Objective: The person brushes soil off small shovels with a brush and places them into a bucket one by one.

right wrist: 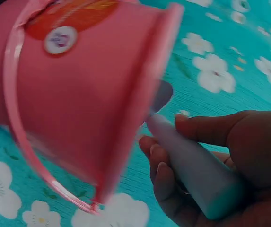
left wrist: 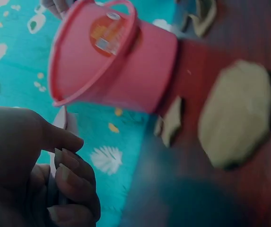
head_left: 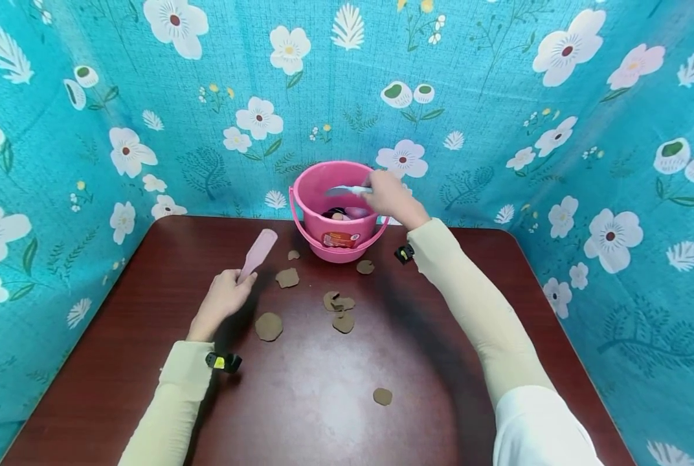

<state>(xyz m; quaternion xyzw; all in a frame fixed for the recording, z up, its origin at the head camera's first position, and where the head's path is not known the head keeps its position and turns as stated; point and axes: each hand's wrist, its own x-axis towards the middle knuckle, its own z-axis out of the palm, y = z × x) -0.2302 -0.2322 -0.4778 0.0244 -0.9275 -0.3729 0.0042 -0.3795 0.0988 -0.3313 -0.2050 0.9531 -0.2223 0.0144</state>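
My right hand (head_left: 389, 194) holds a small knife-like tool (right wrist: 194, 165) over the mouth of a pink bucket (head_left: 318, 226). The tool has a pale, thick handle with a teal end; its greyish blade (head_left: 338, 190) points left, partly hidden by the rim in the right wrist view. Several things lie inside the bucket, among them a pinkish item (head_left: 355, 212), their kinds unclear. To the left, above the table, my left hand (head_left: 224, 296) grips a flat pink paddle-shaped tool (head_left: 259, 251) by its narrow end, blade pointing up and away.
Several flat brown clay-like pieces lie on the dark wooden table (head_left: 300, 401): a round one (head_left: 268, 327) near my left hand, torn ones (head_left: 338, 302) mid-table, one (head_left: 382, 396) closer to me. Blue flowered cloth (head_left: 324, 77) hangs behind and at both sides.
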